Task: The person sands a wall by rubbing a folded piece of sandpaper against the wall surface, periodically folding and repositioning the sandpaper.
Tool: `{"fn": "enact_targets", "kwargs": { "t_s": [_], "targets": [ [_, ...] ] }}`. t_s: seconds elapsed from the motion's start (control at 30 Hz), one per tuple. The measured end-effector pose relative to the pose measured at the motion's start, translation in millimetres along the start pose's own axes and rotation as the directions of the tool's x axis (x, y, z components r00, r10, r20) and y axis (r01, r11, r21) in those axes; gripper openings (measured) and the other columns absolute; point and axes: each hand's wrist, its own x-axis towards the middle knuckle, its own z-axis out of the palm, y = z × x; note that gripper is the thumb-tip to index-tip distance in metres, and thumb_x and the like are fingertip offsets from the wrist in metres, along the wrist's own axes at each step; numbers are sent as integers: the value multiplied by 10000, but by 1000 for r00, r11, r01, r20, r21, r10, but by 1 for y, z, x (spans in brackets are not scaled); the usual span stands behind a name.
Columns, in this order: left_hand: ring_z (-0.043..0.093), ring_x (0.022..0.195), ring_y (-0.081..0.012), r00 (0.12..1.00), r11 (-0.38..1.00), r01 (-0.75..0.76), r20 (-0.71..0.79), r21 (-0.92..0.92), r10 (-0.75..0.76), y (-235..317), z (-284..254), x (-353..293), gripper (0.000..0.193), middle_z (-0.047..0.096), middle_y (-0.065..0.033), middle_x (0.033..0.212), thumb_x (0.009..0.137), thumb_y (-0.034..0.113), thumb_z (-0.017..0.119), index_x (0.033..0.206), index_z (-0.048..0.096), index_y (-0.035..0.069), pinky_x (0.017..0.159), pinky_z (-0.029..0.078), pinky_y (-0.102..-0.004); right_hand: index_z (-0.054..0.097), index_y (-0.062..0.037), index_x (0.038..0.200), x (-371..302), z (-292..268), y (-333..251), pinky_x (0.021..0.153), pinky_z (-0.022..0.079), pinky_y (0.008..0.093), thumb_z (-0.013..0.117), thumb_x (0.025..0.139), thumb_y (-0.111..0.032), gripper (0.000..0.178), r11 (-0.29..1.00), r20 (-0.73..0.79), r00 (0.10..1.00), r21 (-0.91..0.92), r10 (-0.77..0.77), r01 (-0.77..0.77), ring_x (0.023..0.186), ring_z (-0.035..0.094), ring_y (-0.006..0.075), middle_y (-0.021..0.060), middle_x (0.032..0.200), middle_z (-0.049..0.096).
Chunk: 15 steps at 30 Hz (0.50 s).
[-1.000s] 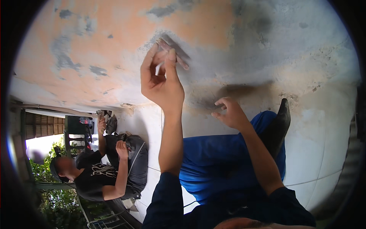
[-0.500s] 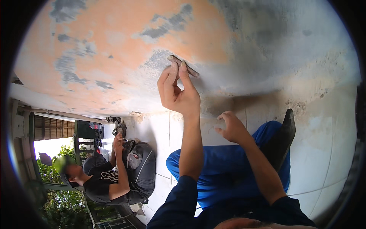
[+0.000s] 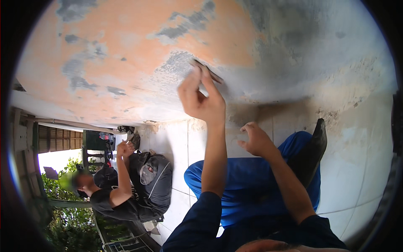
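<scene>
In the head view, the person's left hand [image 3: 201,97] is just above the centre of the frame, its thumb and fingers pinched around a thin, dark, flat tool [image 3: 215,76]. The tool slants from upper left to lower right, close against the wall [image 3: 233,35]; motion blur softens the fingertips, and whether its edge touches the surface cannot be told. Just left of the tool is a rough grey patch [image 3: 174,63], bordered above by peach-orange paint, with more grey blotches toward the upper left. The wall turns grey and whitish to the upper right.

The right hand [image 3: 256,140] is right of centre and lower, loosely open with curved fingers, near the foot of the wall. Its forearm crosses in front of blue trousers [image 3: 245,176], and black footwear [image 3: 312,153] points upward beside it. Pale floor tiles [image 3: 178,172] spread around the legs.

At the lower left, another person [image 3: 111,195] in a black top and dark trousers sits on the floor, both hands raised close together; what they hold is too small to tell. Green foliage [image 3: 79,216] shows beyond, at the far lower left.
</scene>
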Motion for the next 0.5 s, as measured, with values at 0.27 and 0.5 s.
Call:
{"fn": "enact_targets", "kwargs": {
  "t_s": [0.27, 0.5],
  "targets": [
    [639, 793, -102, 904, 926, 372, 206, 57, -375, -30, -70, -116, 238, 681, -70, 932, 891, -53, 725, 1120, 692, 5, 711, 560, -266, 623, -15, 1203, -3, 8, 11, 1015, 487, 449, 798, 838, -298, 494, 992, 16, 996, -85, -91, 92, 1208, 584, 381, 200, 1299, 583],
    [655, 791, -97, 645, 669, 740, 347, -62, -681, -20, -110, -155, 443, 683, -52, 937, 912, -8, 725, 1318, 552, 32, 709, 577, -262, 648, -19, 1165, -5, 6, -8, 880, 540, 417, 794, 852, -242, 411, 994, -16, 995, -38, -100, 99, 1031, 669, 335, 187, 1207, 646]
  ]
}}
